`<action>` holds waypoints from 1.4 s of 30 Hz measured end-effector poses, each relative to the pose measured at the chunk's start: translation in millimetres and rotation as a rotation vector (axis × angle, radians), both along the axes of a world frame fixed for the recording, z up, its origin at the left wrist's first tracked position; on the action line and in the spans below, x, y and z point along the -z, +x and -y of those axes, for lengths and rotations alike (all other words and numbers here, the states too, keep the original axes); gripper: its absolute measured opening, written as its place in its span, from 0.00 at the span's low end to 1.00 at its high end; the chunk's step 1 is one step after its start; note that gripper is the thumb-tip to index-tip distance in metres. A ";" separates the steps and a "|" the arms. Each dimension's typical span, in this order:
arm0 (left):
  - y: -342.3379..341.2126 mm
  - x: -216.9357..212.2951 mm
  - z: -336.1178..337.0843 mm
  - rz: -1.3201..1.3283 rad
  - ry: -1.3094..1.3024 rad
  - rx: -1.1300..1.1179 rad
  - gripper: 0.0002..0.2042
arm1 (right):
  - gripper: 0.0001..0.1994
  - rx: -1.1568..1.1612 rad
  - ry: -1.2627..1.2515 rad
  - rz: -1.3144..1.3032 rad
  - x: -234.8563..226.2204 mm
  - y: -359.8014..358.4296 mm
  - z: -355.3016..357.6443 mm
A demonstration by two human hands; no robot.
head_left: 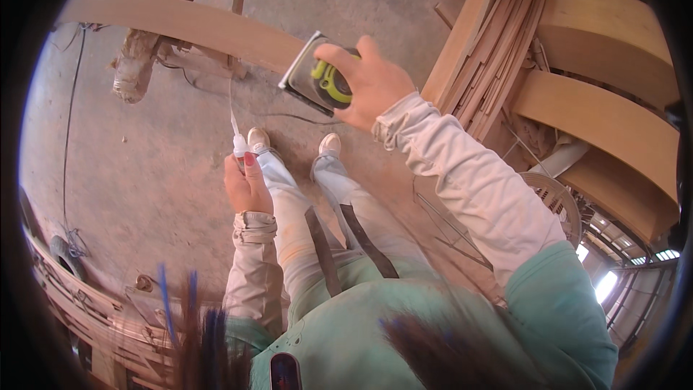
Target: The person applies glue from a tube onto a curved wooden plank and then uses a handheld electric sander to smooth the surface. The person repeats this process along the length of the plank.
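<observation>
The right hand (372, 83) is wrapped over the top of a small power sander (317, 76), fingers curled around its grey and lime-green body, so the grip is pressed shut on the tool. The sander's flat base is tilted, its far edge meeting the end of a long curved wooden strip (188, 29) that sweeps away to the left of the sander. The left hand (247, 184), nearer the body and below the sander, is closed around the white plug end of a cord (238, 141), thumb on top; the thin cord rises from that fist toward the curved strip.

To sand well from here, my judgement is that the base should sit flat on the strip rather than on one edge, since a tipped pad would gouge the thin wood. Light, even pressure along the curve should serve better than bearing down. Keeping the cord held clear to the left of the sander looks sensible, so it does not drag under the pad.

Right of the sander stands a stack of bent wooden boards (498, 36). Below it, on the dusty floor (144, 166), are the person's shoes (258, 137).
</observation>
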State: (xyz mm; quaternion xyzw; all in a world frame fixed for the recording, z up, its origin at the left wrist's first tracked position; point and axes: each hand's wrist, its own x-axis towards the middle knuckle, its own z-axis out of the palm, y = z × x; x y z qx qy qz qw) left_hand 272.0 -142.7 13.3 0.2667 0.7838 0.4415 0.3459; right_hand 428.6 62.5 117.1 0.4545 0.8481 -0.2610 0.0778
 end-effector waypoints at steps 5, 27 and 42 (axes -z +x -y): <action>2.0 -6.2 -2.2 0.005 0.019 0.016 0.22 | 0.37 0.086 -0.064 0.074 -4.5 39.1 4.4; -10.4 -46.9 -193.5 0.160 0.454 0.055 0.20 | 0.32 -0.001 -0.109 0.010 -0.6 -63.4 -13.1; 79.4 -48.9 -165.2 0.381 0.442 0.009 0.15 | 0.25 0.018 -0.012 0.045 6.9 22.8 11.8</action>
